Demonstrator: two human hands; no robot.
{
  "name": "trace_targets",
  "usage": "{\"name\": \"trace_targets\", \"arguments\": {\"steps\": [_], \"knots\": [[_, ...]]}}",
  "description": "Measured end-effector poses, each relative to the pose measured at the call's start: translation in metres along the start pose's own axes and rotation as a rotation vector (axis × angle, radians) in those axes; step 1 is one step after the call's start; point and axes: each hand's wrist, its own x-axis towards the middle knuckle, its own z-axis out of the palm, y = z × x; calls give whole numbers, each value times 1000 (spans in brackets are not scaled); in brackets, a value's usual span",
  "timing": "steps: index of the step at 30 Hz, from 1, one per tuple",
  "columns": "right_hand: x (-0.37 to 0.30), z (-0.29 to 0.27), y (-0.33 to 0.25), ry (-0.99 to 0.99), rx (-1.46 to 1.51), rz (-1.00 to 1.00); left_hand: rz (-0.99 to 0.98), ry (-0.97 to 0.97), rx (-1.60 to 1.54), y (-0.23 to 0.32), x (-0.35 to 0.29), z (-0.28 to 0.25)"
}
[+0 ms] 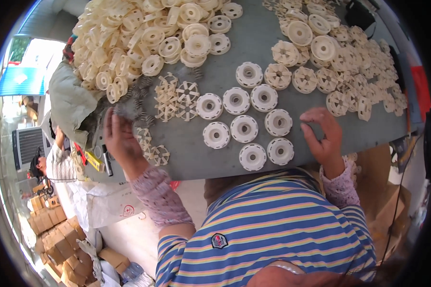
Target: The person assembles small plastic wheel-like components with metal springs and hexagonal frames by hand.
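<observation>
My left hand (122,141) is over the left part of the grey table with its fingers stretched out, holding nothing that I can see. Its fingertips are beside a pile of dark coil springs (138,98). Cream spoked plastic pieces (187,98) lie just to its right. On the other side, my right hand (324,137) is curved, with a gap between thumb and forefinger and nothing visible in it. It is nearest to the cluster of several white round plastic wheels (244,128), each with a hole at its centre, lying flat between my hands.
Cream plastic rings (129,38) are heaped at the far left. More spoked cream discs (359,62) spread across the far right. A black marker (107,160) and a yellow tool (95,161) lie by the left edge. Cardboard boxes (62,241) are stacked below, and another person (60,162) is at left.
</observation>
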Motion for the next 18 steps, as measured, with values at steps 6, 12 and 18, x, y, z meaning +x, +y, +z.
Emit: {"name": "trace_targets", "arguments": {"steps": [6,12,18], "knots": [[14,41,-59,-205,793,356,-512,-346,-425,-14,-152,64],[9,42,-55,-407,741,384,-603,-667,-419,-12,-185,77],[-1,43,-43,-289,321,-289,-1084,-736,-470,-23,-175,73]]}}
